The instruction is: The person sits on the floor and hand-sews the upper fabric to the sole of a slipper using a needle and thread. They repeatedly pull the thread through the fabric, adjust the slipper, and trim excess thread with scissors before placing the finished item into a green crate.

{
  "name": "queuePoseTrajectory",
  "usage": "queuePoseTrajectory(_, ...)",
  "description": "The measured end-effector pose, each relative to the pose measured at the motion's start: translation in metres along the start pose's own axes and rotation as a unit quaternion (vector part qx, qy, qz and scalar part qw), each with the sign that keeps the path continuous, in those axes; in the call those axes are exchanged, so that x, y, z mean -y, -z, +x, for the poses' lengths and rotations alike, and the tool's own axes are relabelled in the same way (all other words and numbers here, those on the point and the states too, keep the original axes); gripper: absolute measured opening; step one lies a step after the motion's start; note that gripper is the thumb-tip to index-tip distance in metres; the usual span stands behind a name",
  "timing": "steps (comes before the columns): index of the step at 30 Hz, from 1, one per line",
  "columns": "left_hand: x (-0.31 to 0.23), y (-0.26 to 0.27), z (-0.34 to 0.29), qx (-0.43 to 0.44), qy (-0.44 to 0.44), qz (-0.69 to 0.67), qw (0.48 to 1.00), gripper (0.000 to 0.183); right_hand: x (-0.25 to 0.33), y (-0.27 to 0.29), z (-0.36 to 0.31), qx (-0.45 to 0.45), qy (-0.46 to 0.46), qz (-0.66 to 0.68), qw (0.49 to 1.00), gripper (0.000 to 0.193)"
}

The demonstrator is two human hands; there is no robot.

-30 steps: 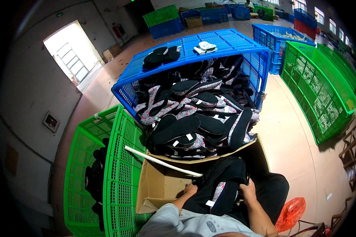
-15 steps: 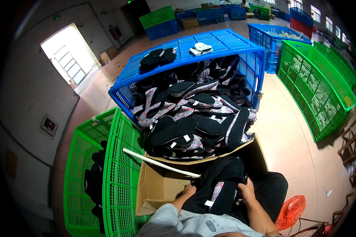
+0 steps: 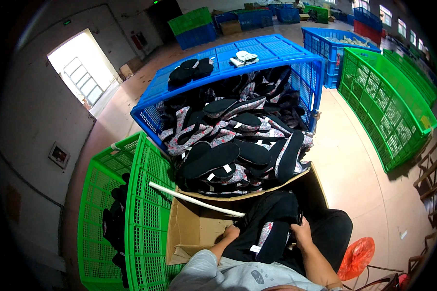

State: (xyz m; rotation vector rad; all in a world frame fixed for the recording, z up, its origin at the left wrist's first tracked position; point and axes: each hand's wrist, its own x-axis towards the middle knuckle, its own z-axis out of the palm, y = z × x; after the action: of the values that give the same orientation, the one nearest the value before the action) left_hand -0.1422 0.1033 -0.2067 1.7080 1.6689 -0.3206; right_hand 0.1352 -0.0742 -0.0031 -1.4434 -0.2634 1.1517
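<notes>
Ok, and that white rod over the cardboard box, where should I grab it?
Probably just in from the left end of the white rod, coming from above and the left. That end sticks out past the cardboard box and looks uncovered, while its right end meets dark cloth near your left hand. It's long and thin, so a wrapped grip should suit.
</notes>
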Motion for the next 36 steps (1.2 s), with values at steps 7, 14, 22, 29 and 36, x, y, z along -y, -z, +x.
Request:
queuePoseTrajectory(7,0.011,-0.011,0.014,0.006,0.009,0.03,0.999,0.046,-0.006,0.002,0.004,0.004,0.015,0.021,1.0,0.028)
queuePoseTrajectory(14,0.009,-0.007,0.009,0.011,0.013,0.008,1.0,0.048,-0.008,0.001,0.004,0.004,0.028,0.02,0.999,0.029)
queuePoseTrajectory(22,-0.004,0.001,-0.003,0.024,0.03,-0.027,0.999,0.045,-0.007,0.003,0.004,0.002,0.017,0.03,0.999,0.03)
queuePoseTrajectory(29,-0.003,-0.001,-0.002,0.003,0.017,-0.025,1.0,0.043,-0.005,0.002,0.003,-0.004,0.01,0.026,1.0,0.032)
queuePoseTrajectory(36,-0.004,-0.011,0.007,-0.013,-0.012,-0.014,1.0,0.04,-0.007,0.006,0.003,-0.016,0.017,0.019,1.0,0.031)
